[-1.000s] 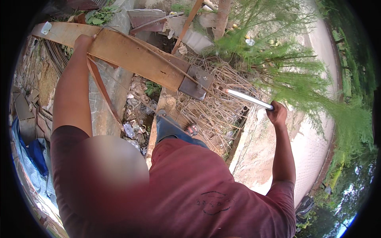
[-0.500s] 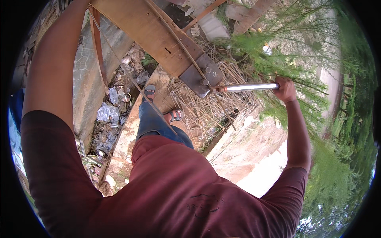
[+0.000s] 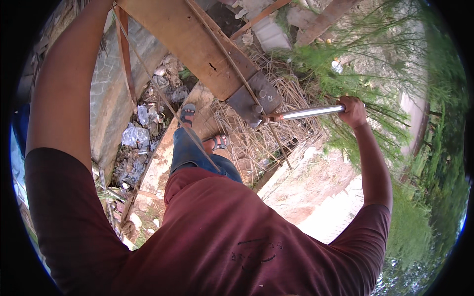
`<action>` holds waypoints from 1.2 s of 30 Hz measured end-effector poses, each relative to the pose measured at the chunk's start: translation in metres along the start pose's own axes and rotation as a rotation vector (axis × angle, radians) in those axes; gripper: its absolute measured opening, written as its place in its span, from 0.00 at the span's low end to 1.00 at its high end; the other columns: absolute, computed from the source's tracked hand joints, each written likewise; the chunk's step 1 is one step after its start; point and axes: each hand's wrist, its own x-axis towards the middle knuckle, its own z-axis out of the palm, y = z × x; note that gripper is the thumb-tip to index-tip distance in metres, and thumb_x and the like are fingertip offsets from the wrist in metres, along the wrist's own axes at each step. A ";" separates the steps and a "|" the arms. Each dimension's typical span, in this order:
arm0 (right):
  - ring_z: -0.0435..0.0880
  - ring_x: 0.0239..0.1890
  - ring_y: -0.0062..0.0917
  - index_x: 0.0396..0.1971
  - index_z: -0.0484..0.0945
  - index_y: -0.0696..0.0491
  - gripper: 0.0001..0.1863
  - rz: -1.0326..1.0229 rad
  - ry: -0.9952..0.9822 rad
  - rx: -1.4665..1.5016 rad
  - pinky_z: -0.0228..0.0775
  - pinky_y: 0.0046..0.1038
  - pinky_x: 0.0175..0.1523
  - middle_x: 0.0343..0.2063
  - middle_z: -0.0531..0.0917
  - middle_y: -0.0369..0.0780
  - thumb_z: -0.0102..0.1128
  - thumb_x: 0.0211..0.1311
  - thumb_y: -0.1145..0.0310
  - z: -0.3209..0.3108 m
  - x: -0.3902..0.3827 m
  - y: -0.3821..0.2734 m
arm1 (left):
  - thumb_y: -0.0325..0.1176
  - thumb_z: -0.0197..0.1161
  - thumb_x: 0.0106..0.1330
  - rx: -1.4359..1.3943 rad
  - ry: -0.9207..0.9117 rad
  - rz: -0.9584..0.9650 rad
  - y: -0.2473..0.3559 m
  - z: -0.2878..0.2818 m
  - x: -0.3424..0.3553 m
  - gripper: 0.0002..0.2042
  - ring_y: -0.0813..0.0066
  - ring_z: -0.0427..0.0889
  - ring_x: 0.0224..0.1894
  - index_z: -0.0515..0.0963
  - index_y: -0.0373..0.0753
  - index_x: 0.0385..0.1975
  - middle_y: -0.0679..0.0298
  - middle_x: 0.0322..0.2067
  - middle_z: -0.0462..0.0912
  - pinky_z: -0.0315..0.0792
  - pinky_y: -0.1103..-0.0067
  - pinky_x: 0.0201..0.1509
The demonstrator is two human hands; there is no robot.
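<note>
My right hand [image 3: 353,110] grips the end of a long shiny metal pipe [image 3: 311,113]. The pipe's other end meets thin steel rods at a dark metal plate [image 3: 257,97] with pegs, fixed on the end of a wooden plank [image 3: 197,44]. A thin steel rod [image 3: 163,98] runs diagonally across the plank and down past my legs. My left arm [image 3: 64,84] reaches up along the left; its hand lies beyond the top edge of the picture. My feet in sandals [image 3: 187,114] stand on the ground below.
A pile of bent wire stirrups [image 3: 252,143] lies under the plate. Plastic litter [image 3: 136,138] sits beside a grey concrete wall [image 3: 106,89] at left. Green feathery bushes [image 3: 395,128] fill the right side. Pale concrete ground [image 3: 321,197] lies at lower right.
My right hand has swung the pipe from pointing up-left to nearly level, further right. The view has tilted, so the plank sits higher and my left hand has left the frame.
</note>
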 end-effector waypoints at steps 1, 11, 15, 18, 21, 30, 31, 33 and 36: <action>0.78 0.23 0.40 0.20 0.76 0.51 0.04 0.013 0.008 0.001 0.70 0.38 0.29 0.19 0.78 0.42 0.58 0.40 0.75 -0.004 -0.002 -0.002 | 0.50 0.64 0.50 0.006 -0.001 0.002 0.002 0.000 0.001 0.23 0.54 0.82 0.37 0.81 0.31 0.32 0.45 0.33 0.81 0.74 0.65 0.44; 0.80 0.25 0.41 0.21 0.77 0.48 0.04 0.362 -0.071 0.061 0.72 0.39 0.32 0.19 0.80 0.43 0.58 0.40 0.72 0.014 -0.046 -0.039 | 0.63 0.54 0.58 0.142 -0.139 0.250 -0.023 0.033 0.048 0.34 0.52 0.83 0.35 0.79 0.28 0.34 0.46 0.33 0.82 0.74 0.65 0.39; 0.79 0.27 0.44 0.19 0.76 0.50 0.01 0.657 -0.116 0.188 0.71 0.41 0.33 0.21 0.80 0.45 0.57 0.45 0.70 0.034 -0.115 -0.110 | 0.62 0.55 0.58 0.040 -0.263 0.100 -0.019 0.023 0.038 0.33 0.56 0.83 0.25 0.79 0.29 0.35 0.50 0.33 0.82 0.78 0.67 0.28; 0.79 0.27 0.45 0.19 0.75 0.51 0.04 1.111 -0.090 0.336 0.71 0.41 0.34 0.21 0.79 0.47 0.57 0.47 0.68 0.014 -0.140 -0.211 | 0.61 0.55 0.59 -0.035 -0.301 0.051 -0.008 0.014 0.025 0.32 0.57 0.83 0.28 0.79 0.30 0.37 0.50 0.33 0.82 0.79 0.68 0.28; 0.78 0.26 0.46 0.19 0.74 0.53 0.05 1.298 -0.123 0.241 0.70 0.42 0.33 0.19 0.79 0.48 0.57 0.48 0.69 -0.016 -0.140 -0.299 | 0.60 0.56 0.59 0.031 -0.333 0.059 -0.010 0.012 0.030 0.31 0.56 0.83 0.31 0.78 0.30 0.38 0.50 0.34 0.81 0.79 0.69 0.28; 0.80 0.29 0.45 0.24 0.72 0.55 0.08 1.661 -0.180 0.433 0.70 0.43 0.36 0.22 0.80 0.49 0.57 0.53 0.66 -0.044 -0.099 -0.459 | 0.59 0.56 0.60 -0.126 -0.378 0.017 -0.003 0.018 0.031 0.31 0.54 0.81 0.42 0.76 0.31 0.45 0.51 0.42 0.79 0.79 0.63 0.32; 0.80 0.29 0.45 0.24 0.72 0.55 0.08 1.590 -0.170 0.401 0.70 0.43 0.37 0.22 0.80 0.49 0.57 0.53 0.66 -0.050 -0.099 -0.461 | 0.59 0.55 0.60 -0.133 -0.372 0.015 -0.003 0.019 0.029 0.31 0.55 0.81 0.43 0.76 0.31 0.45 0.51 0.42 0.79 0.79 0.64 0.34; 0.80 0.30 0.45 0.24 0.72 0.55 0.08 1.643 -0.083 0.464 0.70 0.43 0.37 0.23 0.80 0.49 0.56 0.54 0.66 -0.051 -0.098 -0.460 | 0.59 0.54 0.61 -0.049 -0.375 0.088 -0.024 0.047 0.067 0.30 0.56 0.80 0.45 0.77 0.32 0.44 0.50 0.43 0.80 0.77 0.65 0.40; 0.80 0.30 0.44 0.25 0.72 0.55 0.08 1.630 -0.118 0.436 0.70 0.43 0.37 0.23 0.80 0.49 0.56 0.54 0.65 -0.055 -0.097 -0.465 | 0.58 0.53 0.61 0.080 -0.330 0.235 -0.019 0.060 0.082 0.29 0.56 0.78 0.50 0.79 0.33 0.43 0.48 0.45 0.79 0.71 0.69 0.51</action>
